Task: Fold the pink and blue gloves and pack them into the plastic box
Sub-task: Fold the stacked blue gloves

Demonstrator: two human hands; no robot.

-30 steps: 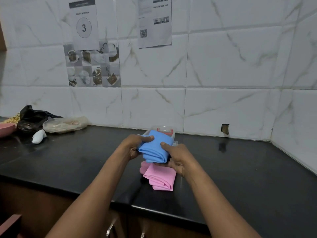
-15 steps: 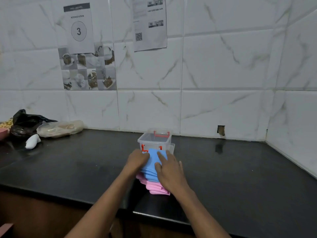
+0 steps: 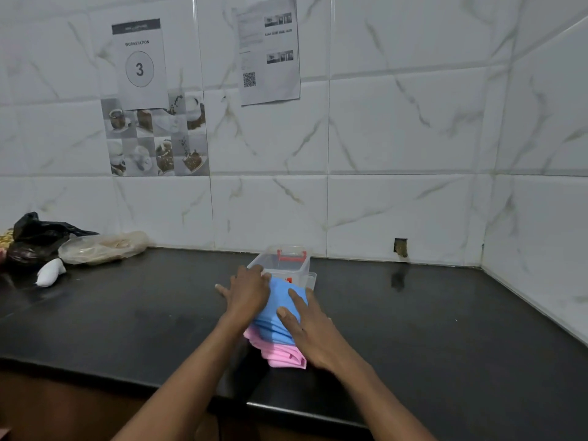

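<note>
The folded blue gloves (image 3: 277, 313) lie on top of the folded pink gloves (image 3: 283, 354) on the black counter, just in front of the clear plastic box (image 3: 276, 264) with red clips. My left hand (image 3: 248, 292) lies flat on the left side of the blue stack, fingers spread onto the counter. My right hand (image 3: 310, 332) presses flat on the right side of the stack, covering part of both colours. The box stands open and shows nothing inside; its lid (image 3: 312, 279) lies beside it on the right.
At the far left of the black counter (image 3: 445, 329) lie a black bag (image 3: 35, 233), a clear plastic bag (image 3: 101, 246) and a small white object (image 3: 49, 275). The tiled wall stands right behind the box. The counter's front edge runs just below my forearms.
The blue gloves were held up in both hands a second ago; they now lie on the pink gloves, and both hands have flattened on top of the stack.
</note>
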